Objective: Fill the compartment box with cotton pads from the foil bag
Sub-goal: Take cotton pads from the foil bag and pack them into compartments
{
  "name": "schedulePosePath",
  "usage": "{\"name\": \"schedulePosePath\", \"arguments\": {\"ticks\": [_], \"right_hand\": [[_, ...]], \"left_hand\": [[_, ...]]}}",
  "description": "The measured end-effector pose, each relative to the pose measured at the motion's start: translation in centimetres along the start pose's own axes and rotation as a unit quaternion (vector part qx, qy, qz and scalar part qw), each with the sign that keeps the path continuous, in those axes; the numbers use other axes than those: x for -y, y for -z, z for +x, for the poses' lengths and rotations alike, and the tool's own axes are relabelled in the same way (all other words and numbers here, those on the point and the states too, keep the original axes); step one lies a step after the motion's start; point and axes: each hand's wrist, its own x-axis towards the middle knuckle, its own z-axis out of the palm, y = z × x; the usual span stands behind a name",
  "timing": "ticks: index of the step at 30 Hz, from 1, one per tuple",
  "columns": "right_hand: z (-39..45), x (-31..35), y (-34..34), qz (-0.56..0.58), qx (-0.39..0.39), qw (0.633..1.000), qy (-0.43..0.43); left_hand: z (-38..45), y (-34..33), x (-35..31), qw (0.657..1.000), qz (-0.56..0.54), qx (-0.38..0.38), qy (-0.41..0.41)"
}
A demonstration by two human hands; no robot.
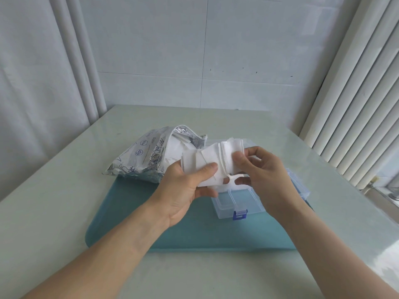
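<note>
left hand (185, 186) and right hand (257, 169) pinch a fanned stack of cotton pads (213, 162) over the compartment box (235, 201) | risk: loose pads slip onto the teal mat (129, 212) | foil bag (151, 158) gapes at mat's far-left corner

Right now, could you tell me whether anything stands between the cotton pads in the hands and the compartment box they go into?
Nothing visible does. The left hand and right hand hold the cotton pads just above the compartment box, whose lid is open; the near compartments lie uncovered. The foil bag sits off to the left.
</note>
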Motion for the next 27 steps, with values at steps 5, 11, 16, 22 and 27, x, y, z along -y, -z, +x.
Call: {"name": "schedulePosePath", "arguments": {"ticks": [5,11,16,22,27], "right_hand": [[-0.5,0.4,-0.2,0.092,0.042,0.994,-0.05],[-0.6,0.4,-0.2,0.06,0.043,0.997,-0.032],[-0.7,0.0,-0.9,-0.054,-0.008,0.998,0.004],[-0.7,-0.1,-0.9,-0.073,-0.045,0.996,0.012],[-0.8,0.2,-0.7,-0.085,-0.05,0.995,0.026]], "left_hand": [[0.3,0.4,0.7,0.994,0.084,-0.064,-0.015],[0.4,0.7,1.1,0.986,0.121,-0.11,-0.037],[0.2,0.4,0.5,0.989,0.128,-0.057,-0.037],[-0.3,-0.2,-0.2,0.998,0.063,0.002,0.019],[0.0,0.1,0.1,0.996,0.081,-0.031,0.001]]}}
